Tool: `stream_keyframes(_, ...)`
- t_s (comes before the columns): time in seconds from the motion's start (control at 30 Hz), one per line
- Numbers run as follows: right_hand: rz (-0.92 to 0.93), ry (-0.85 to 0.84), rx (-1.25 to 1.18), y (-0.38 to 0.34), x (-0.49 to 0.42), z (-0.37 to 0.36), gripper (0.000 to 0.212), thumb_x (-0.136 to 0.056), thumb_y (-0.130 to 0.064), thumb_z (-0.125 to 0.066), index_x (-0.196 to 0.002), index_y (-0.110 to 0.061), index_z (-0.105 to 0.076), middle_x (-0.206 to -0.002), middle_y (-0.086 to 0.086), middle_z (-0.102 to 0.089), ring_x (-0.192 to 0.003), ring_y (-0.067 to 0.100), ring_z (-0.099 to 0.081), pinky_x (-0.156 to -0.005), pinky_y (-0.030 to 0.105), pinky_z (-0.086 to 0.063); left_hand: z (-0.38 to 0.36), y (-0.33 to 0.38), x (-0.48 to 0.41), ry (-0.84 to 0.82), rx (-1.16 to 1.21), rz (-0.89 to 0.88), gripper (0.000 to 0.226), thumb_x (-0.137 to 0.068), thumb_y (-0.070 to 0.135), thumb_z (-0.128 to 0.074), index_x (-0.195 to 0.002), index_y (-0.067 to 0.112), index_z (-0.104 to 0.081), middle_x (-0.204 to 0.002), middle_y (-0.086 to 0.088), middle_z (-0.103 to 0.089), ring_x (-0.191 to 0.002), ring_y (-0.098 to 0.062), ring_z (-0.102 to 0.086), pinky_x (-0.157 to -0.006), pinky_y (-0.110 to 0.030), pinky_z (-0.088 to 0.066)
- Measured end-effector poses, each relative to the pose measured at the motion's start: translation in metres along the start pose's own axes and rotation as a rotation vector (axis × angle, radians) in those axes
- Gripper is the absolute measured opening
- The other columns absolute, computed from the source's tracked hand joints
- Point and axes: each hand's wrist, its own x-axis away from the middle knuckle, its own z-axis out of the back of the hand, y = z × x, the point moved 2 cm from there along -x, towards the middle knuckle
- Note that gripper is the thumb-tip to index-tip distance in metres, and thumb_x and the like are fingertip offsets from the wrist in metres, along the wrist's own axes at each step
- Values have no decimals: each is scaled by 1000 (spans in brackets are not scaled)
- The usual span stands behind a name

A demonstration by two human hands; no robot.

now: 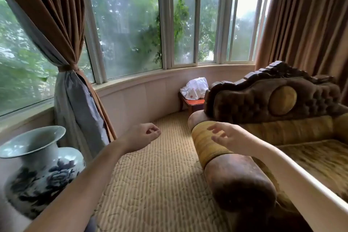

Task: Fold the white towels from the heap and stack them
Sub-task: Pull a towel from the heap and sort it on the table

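No towel heap or stack shows in this view. My left hand [145, 134] hangs in the air over the striped carpet, fingers loosely curled, holding nothing. My right hand [226, 135] is raised in front of the sofa's arm, fingers spread and relaxed, also holding nothing. The only white fabric-like thing is a crumpled white bundle [194, 88] with small red marks, far off on a low red table by the window wall; I cannot tell whether it is cloth or a bag.
A brown and yellow sofa [263, 103] with a rolled arm [226, 165] fills the right. A large blue-and-white vase [37, 171] stands at the left by a tied curtain [71, 81]. The low red table [194, 103] stands ahead on striped carpet [150, 175].
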Motion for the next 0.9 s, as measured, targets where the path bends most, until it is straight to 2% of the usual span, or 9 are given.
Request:
stream_keyframes(0.07, -27, 5, -27, 3, -29, -8, 30, -93, -28, -58, -122, -23, -59, -104, -12, -57, -95, 7, -56, -87, 24, -47, 3, -16, -26, -17, 14, 23, 27, -98, 36, -48, -116, 19, -60, -95, 6, -60, -83, -9, -57, -83, -28, -47)
stream_keyframes(0.2, -27, 10, -65, 7, -100, -23, 29, -94, -24, -57, -123, -21, -58, -109, -7, -56, -89, 3, -55, -68, 8, -42, 22, -48, -89, -34, 0, 34, 27, -99, 31, -48, -116, 15, -61, -100, 0, -63, -86, -15, -60, -82, -30, -47)
stream_keyframes(0.27, -32, 48, -109, 7, -134, -26, 26, -94, -22, -56, -121, -22, -59, -112, -3, -56, -88, 3, -56, -62, 7, -42, 36, -60, -119, -24, -25, 7, 27, -99, 30, -48, -116, 15, -61, -102, 0, -64, -88, -16, -61, -82, -29, -47)
stream_keyframes(0.37, -50, 69, -141, 5, -187, -31, 24, -95, -22, -55, -119, -24, -58, -110, -2, -57, -86, 4, -56, -61, 10, -40, 60, -80, -163, -9, -31, -23, 25, -99, 27, -48, -115, 13, -62, -98, 1, -64, -82, -11, -59, -75, -21, -46)
stream_keyframes(0.5, -65, 81, -136, 4, -249, -40, 27, -96, -24, -54, -122, -25, -57, -111, -4, -57, -91, 6, -58, -64, 12, -42, 90, -107, -212, 13, 0, -29, 27, -100, 21, -48, -118, 7, -61, -106, -12, -65, -88, -17, -58, -84, -27, -45)
stream_keyframes(0.63, -95, 80, -140, 15, -296, -50, 27, -96, -25, -54, -123, -26, -57, -113, -4, -57, -93, 6, -57, -66, 12, -44, 105, -134, -255, 32, -1, -43, 28, -100, 20, -47, -121, 6, -60, -111, -13, -64, -92, -17, -56, -83, -25, -42)
stream_keyframes(0.83, -138, 102, -181, 43, -364, -58, 25, -95, -23, -54, -120, -27, -58, -114, -3, -58, -93, 8, -57, -66, 15, -41, 106, -169, -330, -14, 44, -23, 24, -99, 24, -48, -117, 12, -61, -105, -9, -64, -85, -15, -59, -60, -13, -41)
stream_keyframes(0.9, -146, 95, -207, 58, -394, -63, 26, -95, -21, -55, -120, -25, -59, -115, -1, -59, -94, 10, -58, -69, 17, -43, 103, -182, -365, -25, 77, -5, 23, -99, 24, -48, -115, 13, -61, -100, -8, -64, -81, -14, -59, -57, -12, -41)
